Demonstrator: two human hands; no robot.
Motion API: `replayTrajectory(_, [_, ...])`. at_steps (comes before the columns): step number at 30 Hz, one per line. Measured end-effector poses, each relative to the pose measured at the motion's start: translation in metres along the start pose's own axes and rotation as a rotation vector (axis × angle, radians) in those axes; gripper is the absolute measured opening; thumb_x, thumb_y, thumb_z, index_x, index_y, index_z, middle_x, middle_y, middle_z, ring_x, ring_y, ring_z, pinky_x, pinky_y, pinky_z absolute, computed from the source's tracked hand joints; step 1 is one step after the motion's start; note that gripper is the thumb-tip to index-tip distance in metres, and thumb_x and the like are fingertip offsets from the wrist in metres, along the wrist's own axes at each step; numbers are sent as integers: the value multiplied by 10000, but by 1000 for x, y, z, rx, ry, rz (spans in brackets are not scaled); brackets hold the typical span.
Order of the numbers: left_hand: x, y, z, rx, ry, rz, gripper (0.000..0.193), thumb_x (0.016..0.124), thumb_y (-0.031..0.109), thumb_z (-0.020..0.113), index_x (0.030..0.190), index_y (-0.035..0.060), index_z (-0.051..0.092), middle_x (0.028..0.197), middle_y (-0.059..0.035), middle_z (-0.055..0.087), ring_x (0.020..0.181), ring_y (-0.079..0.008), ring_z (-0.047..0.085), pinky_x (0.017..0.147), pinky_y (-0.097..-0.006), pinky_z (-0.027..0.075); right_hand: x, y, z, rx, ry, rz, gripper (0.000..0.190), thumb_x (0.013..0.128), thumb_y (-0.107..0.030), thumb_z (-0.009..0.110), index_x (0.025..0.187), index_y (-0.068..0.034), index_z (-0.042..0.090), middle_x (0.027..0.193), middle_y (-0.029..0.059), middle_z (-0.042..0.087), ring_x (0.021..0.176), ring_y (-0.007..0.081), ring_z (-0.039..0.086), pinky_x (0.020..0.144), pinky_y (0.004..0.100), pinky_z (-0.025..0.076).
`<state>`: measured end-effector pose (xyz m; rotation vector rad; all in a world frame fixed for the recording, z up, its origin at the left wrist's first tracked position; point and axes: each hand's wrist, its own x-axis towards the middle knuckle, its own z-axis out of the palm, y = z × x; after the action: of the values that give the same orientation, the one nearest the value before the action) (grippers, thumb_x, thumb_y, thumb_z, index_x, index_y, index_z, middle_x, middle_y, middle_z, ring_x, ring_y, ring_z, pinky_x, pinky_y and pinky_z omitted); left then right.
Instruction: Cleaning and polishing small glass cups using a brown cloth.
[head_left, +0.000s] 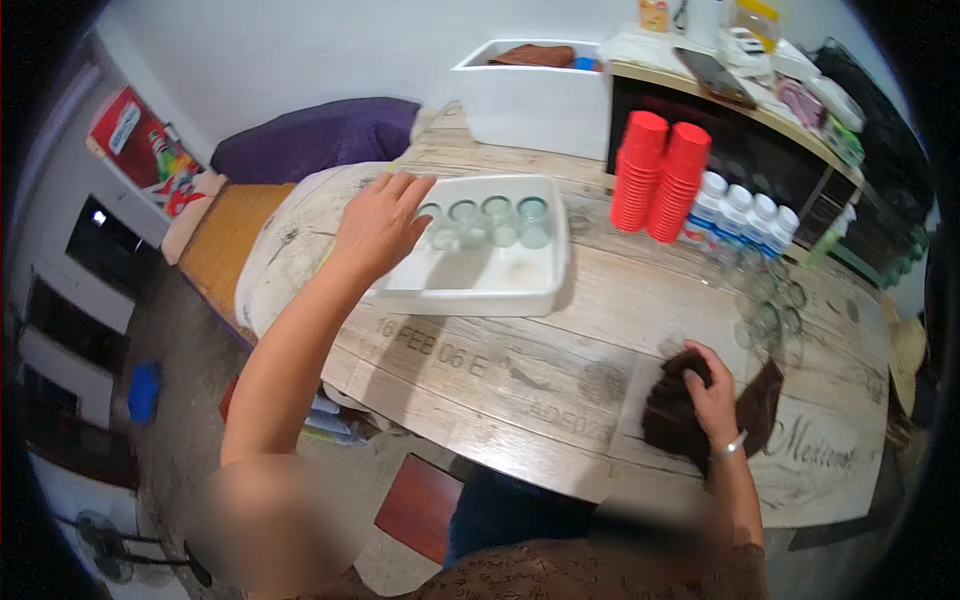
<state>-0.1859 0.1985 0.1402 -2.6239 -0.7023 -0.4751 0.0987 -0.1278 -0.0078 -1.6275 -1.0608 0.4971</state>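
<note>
My left hand (384, 221) is over the left end of a white plastic tray (480, 302), its fingers apart, beside a row of several clear glass jars (499, 221) standing in it. Whether a fingertip touches the leftmost jar cannot be told. At the right, my right hand (711, 390) grips a dark brown cloth (667, 416), which lies bunched on the wood-patterned table cover. A clear glass edge shows by the cloth near my fingers. Beyond that hand stands a group of clear glass jars (765, 319).
Two stacks of red plastic cups (637, 172) stand at the back, next to several white-capped bottles (739, 206). Behind them are a white bin (536, 109) holding brown cloth and a cluttered shelf with a smartphone (712, 75). A purple cloth (315, 139) lies at back left.
</note>
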Motion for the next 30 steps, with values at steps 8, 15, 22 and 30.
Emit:
replayTrajectory(8, [-64, 162, -34, -617, 95, 151, 223, 693, 79, 669, 907, 54, 611, 775, -100, 582, 719, -283, 566, 628, -342, 468, 6, 2, 10, 106, 54, -134, 204, 827, -77, 539, 1007, 14, 571, 868, 98, 622, 819, 132, 570, 751, 261, 453])
replayTrajectory(15, [-81, 261, 19, -1217, 75, -183, 181, 773, 99, 630, 931, 12, 615, 807, -99, 619, 727, -177, 595, 647, -281, 474, 10, -33, -23, -74, 514, -385, 219, 804, -54, 526, 1012, 3, 565, 901, 157, 617, 842, 261, 598, 762, 322, 450])
replayTrajectory(22, [-91, 305, 42, -1392, 33, -342, 178, 805, 136, 608, 923, 3, 622, 781, -84, 630, 691, -133, 583, 626, -253, 465, 45, -3, -93, -789, 559, -313, 383, 794, -166, 578, 1147, -36, 505, 1163, 143, 518, 1048, 324, 482, 882, 404, 377])
replayTrajectory(30, [-97, 315, 43, -1397, 38, -424, 182, 820, 149, 593, 919, 0, 629, 733, -64, 626, 672, -110, 564, 620, -245, 455, 21, 12, -83, -1035, 477, -258, 478, 687, -324, 696, 1086, -109, 544, 1102, 92, 512, 1079, 270, 421, 898, 447, 278])
